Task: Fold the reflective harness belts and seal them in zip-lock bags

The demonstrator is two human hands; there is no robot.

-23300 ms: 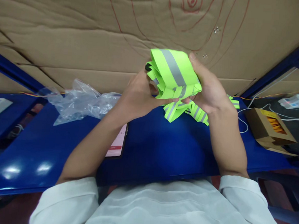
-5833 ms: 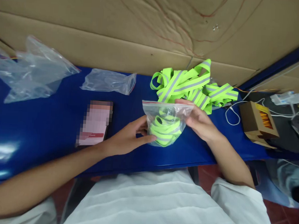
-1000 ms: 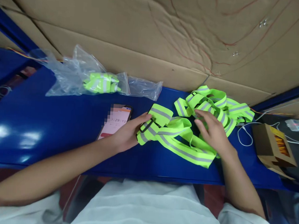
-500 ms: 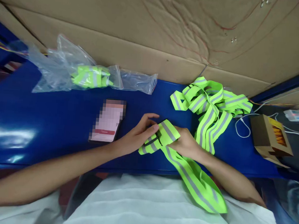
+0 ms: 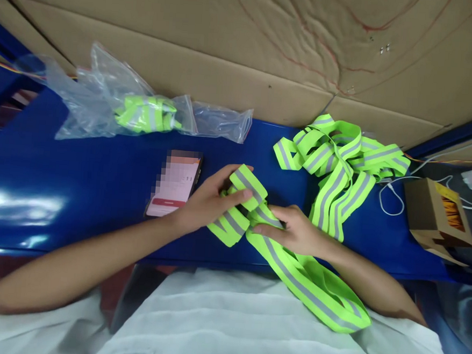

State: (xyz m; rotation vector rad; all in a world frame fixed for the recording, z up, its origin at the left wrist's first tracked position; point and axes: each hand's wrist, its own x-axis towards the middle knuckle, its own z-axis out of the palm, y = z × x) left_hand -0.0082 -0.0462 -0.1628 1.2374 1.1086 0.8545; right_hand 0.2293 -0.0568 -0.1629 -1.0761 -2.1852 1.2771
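A neon yellow-green reflective strap with a grey stripe lies between my hands, its long loop hanging over the table edge onto my lap. My left hand is closed on the folded end of the strap, thumb pressed on top. With thumb and fingers, my right hand grips the strap just to the right of that folded part. Beyond my right hand, a loose heap of similar reflective straps spreads over the blue table.
Left of my hands lies a phone with a lit screen. Behind it are clear plastic bags, one containing a bundled neon strap. At right stand a small cardboard box and a white cable. Cardboard sheeting lines the back.
The folded end has shifted left with my left hand, whose thumb now presses over it. My right hand has come off the folded part and holds the strap lower, with its thumb showing.
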